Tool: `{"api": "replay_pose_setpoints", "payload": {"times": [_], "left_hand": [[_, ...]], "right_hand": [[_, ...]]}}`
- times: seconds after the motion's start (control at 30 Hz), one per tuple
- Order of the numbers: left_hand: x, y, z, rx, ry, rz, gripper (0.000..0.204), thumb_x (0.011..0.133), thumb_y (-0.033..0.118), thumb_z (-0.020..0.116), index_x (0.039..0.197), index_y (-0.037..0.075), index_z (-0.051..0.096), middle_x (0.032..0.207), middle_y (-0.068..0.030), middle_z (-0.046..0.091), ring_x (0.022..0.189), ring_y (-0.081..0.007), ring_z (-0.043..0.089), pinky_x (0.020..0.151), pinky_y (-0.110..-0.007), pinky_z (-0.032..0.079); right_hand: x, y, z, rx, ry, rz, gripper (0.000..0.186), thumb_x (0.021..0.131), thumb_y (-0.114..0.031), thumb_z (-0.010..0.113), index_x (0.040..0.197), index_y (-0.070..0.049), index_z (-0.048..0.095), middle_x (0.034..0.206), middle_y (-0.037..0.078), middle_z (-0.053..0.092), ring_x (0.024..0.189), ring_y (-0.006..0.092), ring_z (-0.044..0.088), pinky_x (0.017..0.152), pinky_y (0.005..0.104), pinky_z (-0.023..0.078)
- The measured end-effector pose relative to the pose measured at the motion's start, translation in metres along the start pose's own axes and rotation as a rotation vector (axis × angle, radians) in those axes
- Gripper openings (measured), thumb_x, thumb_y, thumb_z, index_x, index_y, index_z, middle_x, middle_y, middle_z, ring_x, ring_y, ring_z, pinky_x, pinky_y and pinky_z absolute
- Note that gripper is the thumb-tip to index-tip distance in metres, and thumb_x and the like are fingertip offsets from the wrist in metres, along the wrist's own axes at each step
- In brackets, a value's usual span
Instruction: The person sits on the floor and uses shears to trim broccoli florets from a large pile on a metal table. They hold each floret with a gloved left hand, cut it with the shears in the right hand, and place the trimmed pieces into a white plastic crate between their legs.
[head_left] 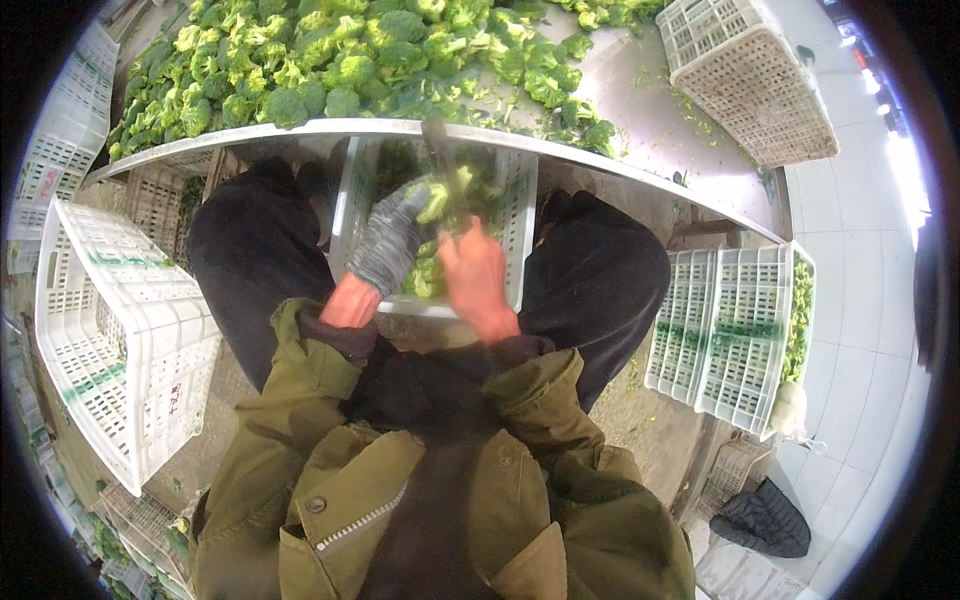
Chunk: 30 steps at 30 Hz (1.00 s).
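Over a white crate between my knees, my left hand, in a grey knitted glove, is closed on a broccoli piece with a pale green stem. My bare right hand sits just beside it, fingers wrapped round a knife. The knife's dark blade points away from me past the broccoli and is smeared by motion. Whether the blade touches the stem I cannot tell. Green broccoli pieces lie inside the crate, partly hidden under my hands.
A large heap of broccoli covers the table ahead, whose white edge curves above the crate. On the table's right stands a tilted white crate. More crates flank me, one at left and stacked ones at right.
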<state>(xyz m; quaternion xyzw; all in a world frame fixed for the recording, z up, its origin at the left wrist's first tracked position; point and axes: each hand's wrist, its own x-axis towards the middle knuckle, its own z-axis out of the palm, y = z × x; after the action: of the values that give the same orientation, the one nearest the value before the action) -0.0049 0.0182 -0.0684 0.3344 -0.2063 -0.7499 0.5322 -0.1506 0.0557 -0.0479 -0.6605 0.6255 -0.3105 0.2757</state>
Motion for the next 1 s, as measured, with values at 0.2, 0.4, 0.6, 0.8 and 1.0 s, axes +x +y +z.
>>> {"api": "replay_pose_setpoints", "payload": {"times": [0.2,0.4,0.6,0.8,1.0], "left_hand": [[0.012,-0.003,-0.021,0.217,0.303,0.174,0.04,0.1,0.036,0.07,0.131,0.011,0.065,0.12,-0.0018,0.07,0.107,-0.0153,0.064,0.088,-0.034,0.054],[0.009,0.0,-0.028,0.18,0.538,0.218,0.04,0.101,0.04,0.067,0.13,0.012,0.067,0.123,0.0019,0.068,0.109,-0.0129,0.059,0.093,-0.034,0.045],[0.007,0.008,-0.021,0.076,0.55,0.169,0.044,0.105,0.035,0.06,0.139,0.007,0.057,0.133,-0.0106,0.067,0.117,-0.0218,0.063,0.094,-0.039,0.048],[0.008,-0.002,-0.026,0.032,0.503,0.16,0.047,0.103,0.035,0.065,0.137,0.004,0.058,0.127,-0.0131,0.07,0.109,-0.0219,0.067,0.09,-0.037,0.051],[0.01,-0.013,-0.027,0.03,0.428,0.095,0.043,0.105,0.035,0.061,0.136,0.006,0.058,0.134,-0.0156,0.067,0.115,-0.0281,0.066,0.093,-0.043,0.053]], "right_hand": [[0.013,-0.008,-0.036,-0.193,0.052,0.153,0.032,0.102,-0.027,0.063,0.102,0.005,0.064,0.069,0.015,0.063,0.06,0.028,0.061,0.056,0.0446,0.048],[0.047,-0.022,-0.11,0.186,0.236,0.043,0.016,0.097,-0.014,0.069,0.089,0.0,0.065,0.07,0.008,0.061,0.061,0.0165,0.055,0.056,0.0355,0.043],[0.103,0.01,-0.168,-0.007,0.344,-0.034,0.028,0.09,-0.023,0.077,0.087,0.002,0.065,0.068,0.015,0.063,0.064,0.0262,0.059,0.064,0.0422,0.046],[0.165,0.068,-0.195,-0.365,0.41,-0.165,0.029,0.086,-0.025,0.081,0.084,0.0,0.066,0.065,0.008,0.064,0.06,0.0188,0.06,0.058,0.0368,0.047],[0.196,0.092,-0.179,-0.423,0.245,-0.049,0.033,0.082,-0.028,0.083,0.085,-0.001,0.066,0.076,0.018,0.069,0.07,0.0329,0.069,0.066,0.0449,0.053]]}}
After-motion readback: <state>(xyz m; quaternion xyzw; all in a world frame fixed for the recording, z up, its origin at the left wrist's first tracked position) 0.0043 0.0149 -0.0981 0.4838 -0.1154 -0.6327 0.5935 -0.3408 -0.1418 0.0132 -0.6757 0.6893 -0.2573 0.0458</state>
